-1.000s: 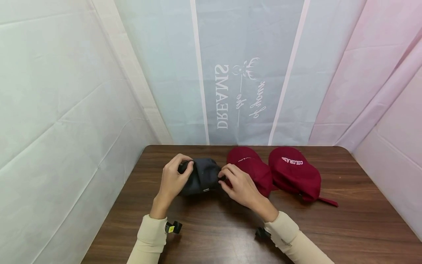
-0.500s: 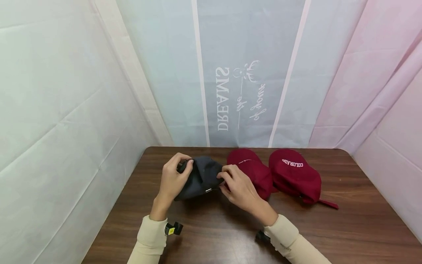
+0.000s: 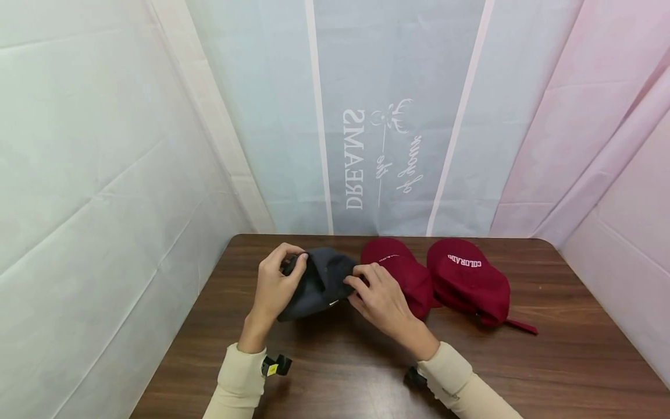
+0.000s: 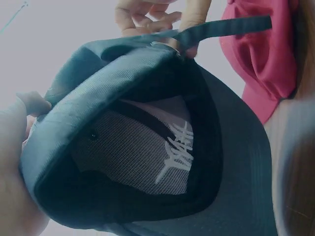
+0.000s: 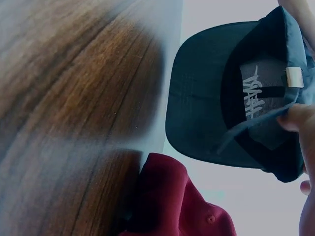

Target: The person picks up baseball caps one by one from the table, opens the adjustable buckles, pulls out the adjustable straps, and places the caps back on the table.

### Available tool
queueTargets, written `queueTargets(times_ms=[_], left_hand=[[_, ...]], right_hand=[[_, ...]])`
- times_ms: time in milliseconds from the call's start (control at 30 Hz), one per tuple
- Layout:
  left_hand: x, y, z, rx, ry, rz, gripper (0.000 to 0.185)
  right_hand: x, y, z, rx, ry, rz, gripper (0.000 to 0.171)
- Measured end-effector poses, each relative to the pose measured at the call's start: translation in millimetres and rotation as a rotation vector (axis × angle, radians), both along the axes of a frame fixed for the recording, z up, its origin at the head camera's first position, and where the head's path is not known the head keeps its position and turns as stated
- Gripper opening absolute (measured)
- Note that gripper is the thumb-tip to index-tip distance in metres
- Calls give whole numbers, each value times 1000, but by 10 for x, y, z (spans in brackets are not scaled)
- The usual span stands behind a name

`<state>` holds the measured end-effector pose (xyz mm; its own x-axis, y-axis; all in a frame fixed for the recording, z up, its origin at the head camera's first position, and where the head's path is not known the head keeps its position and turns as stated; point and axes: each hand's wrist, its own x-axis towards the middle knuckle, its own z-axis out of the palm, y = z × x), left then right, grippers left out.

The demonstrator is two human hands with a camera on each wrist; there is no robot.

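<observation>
A dark grey cap (image 3: 320, 282) is held above the wooden table (image 3: 549, 361) between both hands. My left hand (image 3: 275, 285) grips its left rim with curled fingers. My right hand (image 3: 378, 297) pinches the cap's back strap (image 4: 221, 28) at the right side. In the left wrist view the cap's inside (image 4: 147, 152) shows white lettering. The right wrist view shows the cap's brim and opening (image 5: 236, 113) from below, with my fingers (image 5: 298, 118) on the strap.
Two dark red caps lie on the table to the right, one (image 3: 403, 273) just behind my right hand and one (image 3: 468, 279) with white "COLORADO" lettering. Plastic sheeting walls in the table on three sides.
The grey cap has tipped slightly, its near edge lower on the left. Both hands keep their hold and have barely shifted.
</observation>
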<state>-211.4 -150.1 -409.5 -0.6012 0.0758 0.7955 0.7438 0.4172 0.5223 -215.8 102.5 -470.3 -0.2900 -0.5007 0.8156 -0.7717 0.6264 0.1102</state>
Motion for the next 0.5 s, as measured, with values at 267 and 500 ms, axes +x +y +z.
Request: queueTargets(times_ms=[267,500], left_hand=[[-6,-26,-22,-31,-55,24,5],[-13,-30,-19,-45,-88,44,6]], right_hand=[[-7,11,15,-33,29,67,35],[-2,-3,73,-72,35,119,25]])
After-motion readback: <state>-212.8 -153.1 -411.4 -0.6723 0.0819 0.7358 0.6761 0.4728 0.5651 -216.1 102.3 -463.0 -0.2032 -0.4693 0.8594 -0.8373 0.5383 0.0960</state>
